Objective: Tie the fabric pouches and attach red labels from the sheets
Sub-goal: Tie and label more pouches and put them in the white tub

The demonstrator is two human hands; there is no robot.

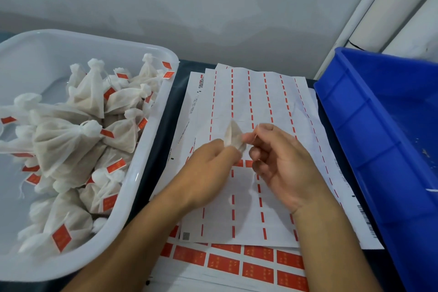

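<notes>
My left hand (213,161) and my right hand (279,161) meet over the label sheets (260,197) at the middle of the table. Between their fingertips is a small pale piece of fabric or backing (233,138), blurred; the left hand pinches its lower end. My right hand's thumb and forefinger pinch something thin beside it, too small to name. Sheets with full red labels (222,264) lie nearest me. Several tied white fabric pouches (71,144) with red labels fill the white tray (151,140) on the left.
A blue plastic bin (379,125) stands at the right, its edge next to the sheets. A grey wall runs behind the table, with white pipes (388,7) at the far right. The stacked upper sheets show mostly thin red strips.
</notes>
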